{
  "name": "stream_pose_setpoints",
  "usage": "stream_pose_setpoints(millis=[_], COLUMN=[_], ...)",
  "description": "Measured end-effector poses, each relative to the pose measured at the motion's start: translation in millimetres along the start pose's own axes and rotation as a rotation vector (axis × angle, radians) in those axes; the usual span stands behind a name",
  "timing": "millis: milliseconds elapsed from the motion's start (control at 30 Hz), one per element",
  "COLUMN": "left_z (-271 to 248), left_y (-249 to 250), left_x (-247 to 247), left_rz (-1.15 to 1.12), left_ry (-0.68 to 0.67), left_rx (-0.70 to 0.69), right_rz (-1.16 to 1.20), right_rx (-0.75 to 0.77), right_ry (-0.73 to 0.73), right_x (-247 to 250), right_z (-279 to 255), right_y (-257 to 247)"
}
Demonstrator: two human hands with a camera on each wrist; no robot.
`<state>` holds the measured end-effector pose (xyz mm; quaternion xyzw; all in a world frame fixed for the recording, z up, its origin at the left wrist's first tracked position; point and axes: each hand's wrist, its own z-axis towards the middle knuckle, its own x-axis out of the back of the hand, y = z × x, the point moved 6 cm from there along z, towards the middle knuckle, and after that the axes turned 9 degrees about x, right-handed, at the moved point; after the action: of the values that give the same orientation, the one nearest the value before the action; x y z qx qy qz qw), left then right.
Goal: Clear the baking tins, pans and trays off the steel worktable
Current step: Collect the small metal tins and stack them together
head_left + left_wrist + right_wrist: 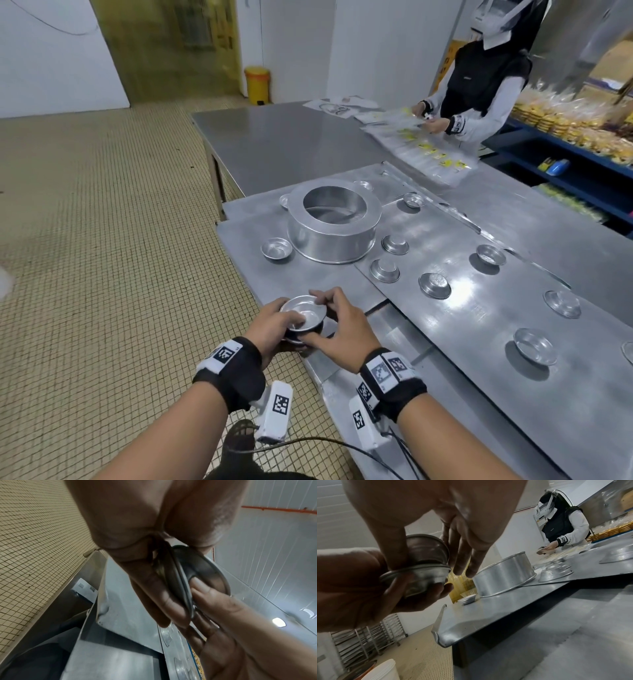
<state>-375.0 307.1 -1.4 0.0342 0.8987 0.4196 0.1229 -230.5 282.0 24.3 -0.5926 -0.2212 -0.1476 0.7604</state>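
1. Tart tins (303, 313) sat nested in a small stack in our hands, just off the worktable's (291, 144) near left corner.
2. Our left hand (270, 325) curled under the stack, thumb on the rim; our right hand (339, 329) pinched its far side with thumb and fingers.
3. Left to clear, we judged most of it: the big round cake pan (334, 222), about a dozen single tins, some upside down, and the flat trays (479, 308) beneath.
4. Another person (479, 78) worked at the far edge.
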Motion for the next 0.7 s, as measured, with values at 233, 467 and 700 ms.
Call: stream_pose_setpoints(millis=[233, 467, 700], left_z=[25.6, 49.6, 73.7], left_y=[26.3, 50.2, 70.4], left_x=[39.1, 86.5, 132.8], left_rz=[-0.006, -0.043, -0.089], left_ry=[0.009, 0.0, 0.006], left_rx=[-0.011, 0.025, 0.058], right_rz=[0.09, 0.001, -0.429], right_rx=[-0.043, -0.076, -0.088], right_ry=[-0.187, -0.275, -0.192], right_x=[-28.3, -54.7, -72.3], right_z=[40.0, 107.5, 188.4], right_y=[6.9, 9.8, 32.3])
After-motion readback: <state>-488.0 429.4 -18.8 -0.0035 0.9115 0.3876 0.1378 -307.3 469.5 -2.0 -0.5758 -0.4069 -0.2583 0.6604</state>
